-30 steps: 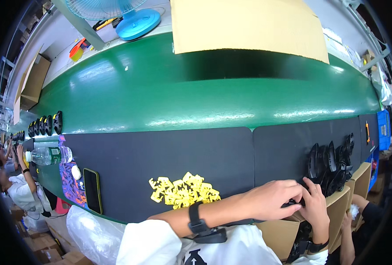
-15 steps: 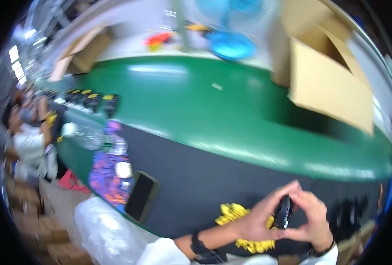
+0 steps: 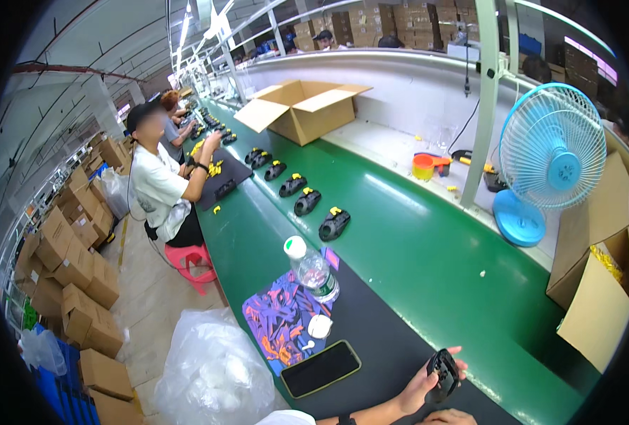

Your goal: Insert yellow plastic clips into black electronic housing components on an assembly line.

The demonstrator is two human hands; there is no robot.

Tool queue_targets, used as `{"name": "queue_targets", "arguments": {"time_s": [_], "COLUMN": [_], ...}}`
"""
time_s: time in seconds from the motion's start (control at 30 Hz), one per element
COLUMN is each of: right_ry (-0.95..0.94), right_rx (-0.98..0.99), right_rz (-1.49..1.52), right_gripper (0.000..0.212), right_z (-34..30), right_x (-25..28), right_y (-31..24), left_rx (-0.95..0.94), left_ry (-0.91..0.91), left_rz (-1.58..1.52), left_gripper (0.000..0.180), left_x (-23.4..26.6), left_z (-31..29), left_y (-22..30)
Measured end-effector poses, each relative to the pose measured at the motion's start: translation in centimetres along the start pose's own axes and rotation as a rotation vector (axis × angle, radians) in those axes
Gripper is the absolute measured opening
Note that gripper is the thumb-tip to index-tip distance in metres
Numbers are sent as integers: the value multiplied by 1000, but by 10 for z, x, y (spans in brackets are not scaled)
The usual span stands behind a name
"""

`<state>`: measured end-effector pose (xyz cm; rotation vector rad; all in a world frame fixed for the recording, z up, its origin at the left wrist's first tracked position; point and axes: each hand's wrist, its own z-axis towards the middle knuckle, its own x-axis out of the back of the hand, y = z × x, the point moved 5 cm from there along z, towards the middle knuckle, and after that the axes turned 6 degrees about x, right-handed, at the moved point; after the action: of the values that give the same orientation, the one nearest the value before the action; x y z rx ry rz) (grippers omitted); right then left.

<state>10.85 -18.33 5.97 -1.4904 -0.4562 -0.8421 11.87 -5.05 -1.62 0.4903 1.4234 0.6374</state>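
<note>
Green bench (image 3: 435, 283): long work surface running from the lower right toward the upper left of the view.
Co-worker (image 3: 162, 170): seated on a pink stool (image 3: 190, 262) at the bench's left side.
Black mat (image 3: 378, 333): spread along the near edge of the bench, beneath the hands' area.
Right carton (image 3: 597, 319): open at the far right, with yellow pieces (image 3: 607, 263) visible inside.
Far carton (image 3: 314, 126): flaps spread, standing on the far side of the bench.
Plastic bag (image 3: 212, 368): translucent and bulging, beside the near edge of the bench.
Fan (image 3: 562, 163): blue, upright on a round base, just left of the right carton.
Patterned cloth (image 3: 275, 312): purple and orange, at the left end of the black mat.
Bottle (image 3: 314, 273): clear, white-capped, at the upper part of the patterned cloth.
Left hand (image 3: 420, 389): grasping a black casing (image 3: 443, 375), thumb on the near side, fingertips showing beyond it.
Right hand (image 3: 450, 418): cut by the lower edge, just below the casing; whether closed or released cannot be told.
Phone (image 3: 321, 369): dark screen upward, on the black mat, just beside the patterned cloth.
Black casing: raised above the mat in the left hand, hollow interior showing.
Black parts (image 3: 334, 225): a row along the bench, yellow tops visible.
White case (image 3: 320, 326): small, rounded, on the patterned cloth.
</note>
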Motion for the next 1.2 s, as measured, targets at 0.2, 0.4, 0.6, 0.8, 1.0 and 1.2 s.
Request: {"name": "queue_targets", "arguments": {"time_s": [0.2,0.4,0.6,0.8,1.0,1.2], "right_ry": [74,103,181,397,750,901], "right_rx": [42,-29,-97,-151,-263,-441], "right_rz": [24,118,231,121,20,-98], "right_gripper": [18,19,14,14,16,17], "right_z": [-5,-14,-29,-38,-59,-57], "right_x": [5,16,26,44,72,84], "right_y": [-4,-7,-10,-7,6,23], "left_rx": [29,-17,14,-2,-38,50], "left_ry": [-27,-50,-55,-48,-120,-252], "left_rz": [24,40,75,132,202,179], "left_gripper": [89,89,85,81,80,77], "left_x": [-25,-26,-30,-36,-55,-77], "left_z": [1,-2,-4,-1,18,12], "left_y": [15,11,8,1,-4,-19]}}
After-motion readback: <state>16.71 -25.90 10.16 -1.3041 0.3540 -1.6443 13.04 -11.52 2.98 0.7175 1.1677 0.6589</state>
